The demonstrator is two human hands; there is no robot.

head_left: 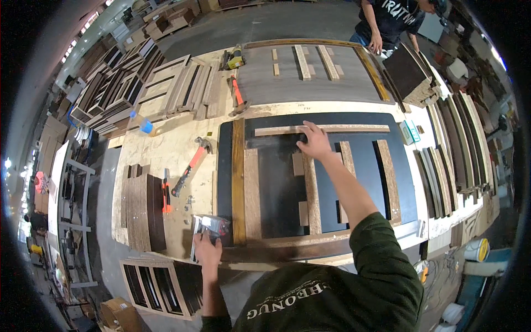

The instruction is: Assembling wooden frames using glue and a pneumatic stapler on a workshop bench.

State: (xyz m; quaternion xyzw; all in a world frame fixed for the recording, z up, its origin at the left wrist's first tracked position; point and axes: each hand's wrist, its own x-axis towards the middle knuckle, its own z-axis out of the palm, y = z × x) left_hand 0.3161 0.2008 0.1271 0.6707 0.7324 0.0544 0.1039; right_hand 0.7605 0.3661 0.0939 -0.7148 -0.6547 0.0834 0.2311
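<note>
Two large flat panels lie on a pale wooden tabletop (pixel 149 157): a grey panel (pixel 257 77) toward the far edge and a black panel with rounded corners (pixel 278 188) toward the near edge. A stack of brown wooden boards (pixel 135 213) stands near the left edge, with a claw hammer with an orange-and-black handle (pixel 194 159) between it and the black panel. Around the tabletop spreads a grey workshop floor (pixel 249 27), with stacked dark-and-pale wooden frames (pixel 113 86) beyond the far left corner. A co-worker in a black shirt (pixel 392 19) stands at the far right corner.

White lettering crosses that shirt and the wearer's dark green shirt (pixel 310 276); small dark marks between the panels are too small to read.

The right arm reaches forward over the black panel, its hand (pixel 316 142) bent over a long pale wooden strip (pixel 354 128) along the panel's far edge; whether the fingers grip or merely rest, I cannot tell. The left hand (pixel 207 252), forearm low, grasps a silver-and-grey hand tool (pixel 213 224) just beside the panel's near left corner.
</note>
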